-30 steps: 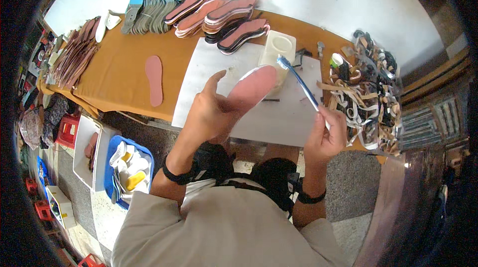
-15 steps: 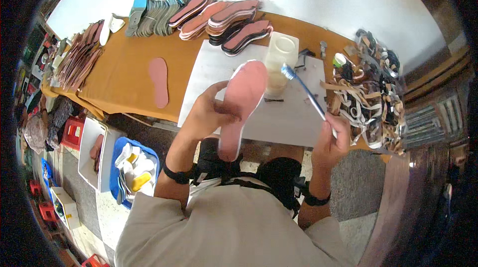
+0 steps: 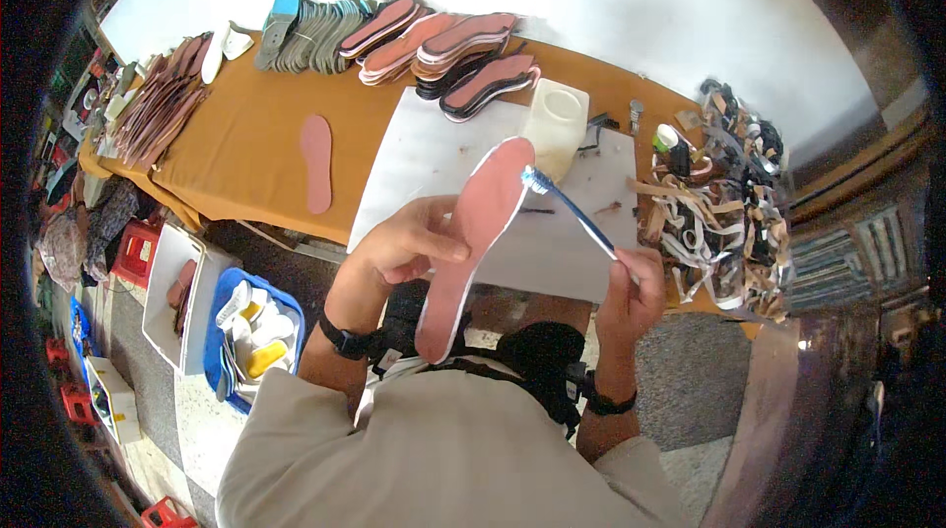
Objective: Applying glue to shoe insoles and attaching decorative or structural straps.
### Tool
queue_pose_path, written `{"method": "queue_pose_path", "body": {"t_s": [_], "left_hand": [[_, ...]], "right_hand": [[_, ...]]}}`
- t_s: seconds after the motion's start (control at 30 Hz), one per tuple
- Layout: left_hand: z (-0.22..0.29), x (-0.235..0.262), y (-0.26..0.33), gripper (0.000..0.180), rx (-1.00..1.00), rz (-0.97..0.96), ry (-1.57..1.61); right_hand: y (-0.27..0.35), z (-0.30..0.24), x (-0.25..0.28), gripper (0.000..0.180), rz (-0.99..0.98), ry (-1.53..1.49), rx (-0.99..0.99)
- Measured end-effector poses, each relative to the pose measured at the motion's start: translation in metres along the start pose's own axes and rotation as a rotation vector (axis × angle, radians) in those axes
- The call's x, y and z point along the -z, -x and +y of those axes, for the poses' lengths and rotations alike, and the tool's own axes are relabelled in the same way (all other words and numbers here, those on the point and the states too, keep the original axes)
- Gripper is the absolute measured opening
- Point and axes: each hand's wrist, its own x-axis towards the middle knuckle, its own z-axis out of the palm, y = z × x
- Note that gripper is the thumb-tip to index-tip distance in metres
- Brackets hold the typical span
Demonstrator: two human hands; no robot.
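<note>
My left hand [image 3: 412, 240] is closed on a pink insole [image 3: 488, 195] with a white rim, its thumb lying across the pink face. The insole stands nearly upright, its wide end up and its narrow end down by my lap. In my right hand [image 3: 634, 292] is a blue and white toothbrush [image 3: 574, 208], gripped by the handle end. Its bristle head touches, or nearly touches, the insole's right edge near the top. Behind the insole a whitish translucent plastic container [image 3: 558, 119] stands on a white sheet [image 3: 409, 149].
Stacked insoles [image 3: 463, 40] and grey-green sole pieces [image 3: 320, 35] line the table's back. One pink insole [image 3: 316, 164] lies on the brown cloth [image 3: 251, 124]. Tangled straps [image 3: 729, 213] heap at the right. A blue basket [image 3: 222, 331] of soles stands on the floor at left.
The toothbrush has moved left and down, bringing its bristles to the insole's edge. The insole has come slightly lower and nearer to me. Both hands keep their hold.
</note>
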Motion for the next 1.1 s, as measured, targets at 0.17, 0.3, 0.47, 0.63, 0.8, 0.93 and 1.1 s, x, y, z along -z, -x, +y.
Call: {"method": "queue_pose_path", "body": {"t_s": [0.17, 0.3, 0.47, 0.63, 0.8, 0.93, 1.1], "left_hand": [[0.002, 0.005, 0.009, 0.078, 0.073, -0.072, -0.199], [0.003, -0.006, 0.011, 0.079, 0.052, -0.016, -0.151], [0.002, -0.003, 0.006, 0.085, -0.014, 0.075, -0.322], [0.006, -0.005, 0.012, 0.078, -0.049, 0.103, -0.374], [-0.011, 0.033, -0.004, 0.059, -0.192, 0.248, -0.127], [-0.036, 0.073, -0.034, 0.046, -0.325, 0.393, 0.039], [-0.053, 0.071, -0.063, 0.039, -0.333, 0.405, 0.147]], "right_hand": [[-0.013, 0.005, -0.007, 0.010, 0.101, -0.065, -0.128], [-0.020, 0.008, -0.010, 0.010, 0.084, -0.018, -0.146], [-0.015, 0.011, -0.006, 0.010, 0.065, -0.028, -0.066], [-0.020, 0.014, -0.012, 0.011, 0.126, 0.025, -0.163], [-0.024, 0.048, 0.000, 0.014, 0.012, 0.082, -0.269], [-0.022, 0.079, 0.006, 0.014, -0.038, 0.096, -0.297], [-0.015, 0.110, -0.007, 0.013, -0.149, 0.133, -0.262]]}}
